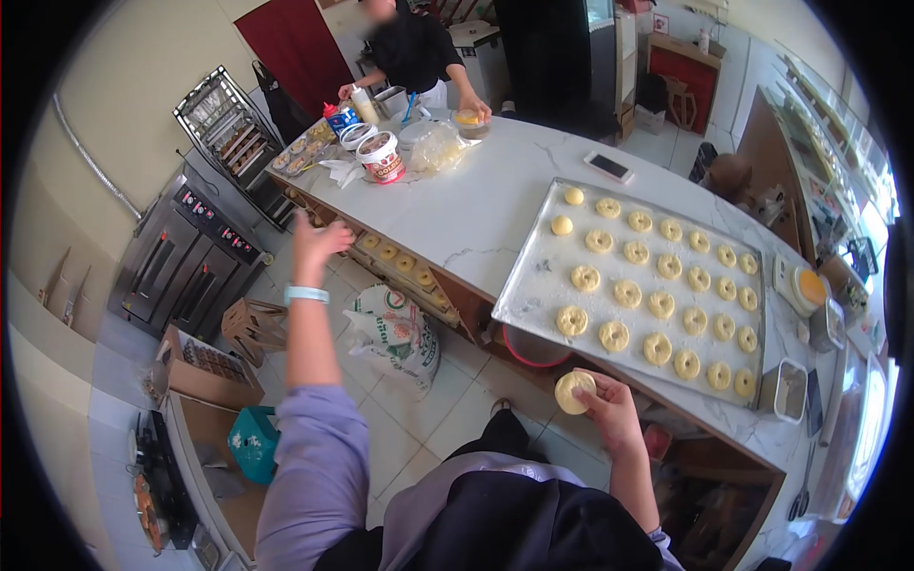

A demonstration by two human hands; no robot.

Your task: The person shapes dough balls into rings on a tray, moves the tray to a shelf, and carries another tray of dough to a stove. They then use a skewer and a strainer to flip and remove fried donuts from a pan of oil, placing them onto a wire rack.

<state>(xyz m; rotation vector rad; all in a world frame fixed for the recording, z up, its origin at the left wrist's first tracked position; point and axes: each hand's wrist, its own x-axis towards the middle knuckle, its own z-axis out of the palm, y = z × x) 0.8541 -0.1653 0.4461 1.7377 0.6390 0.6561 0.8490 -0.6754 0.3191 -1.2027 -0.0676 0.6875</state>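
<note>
My right hand (612,411) grips a flattened round of pale dough (573,391), held just off the table's near edge with the thumb across its face. My left hand (318,243) is stretched out to the left over the floor, its fingers apart and nothing in it. A large metal tray (541,290) lies on the table, nearest to my right hand. Rows of dough rings (661,305) fill most of it. Two unholed dough balls, a front one (562,226) and a back one (574,195), sit near its far left corner.
On the marble-patterned table (466,228) are a phone (608,167), a labelled tub (382,158), a plastic bag (443,149), a kitchen scale (800,286) and a metal container (786,391). Across it, a person (409,48) touches a bowl. A white sack (398,333) stands below; ovens (186,252) are left.
</note>
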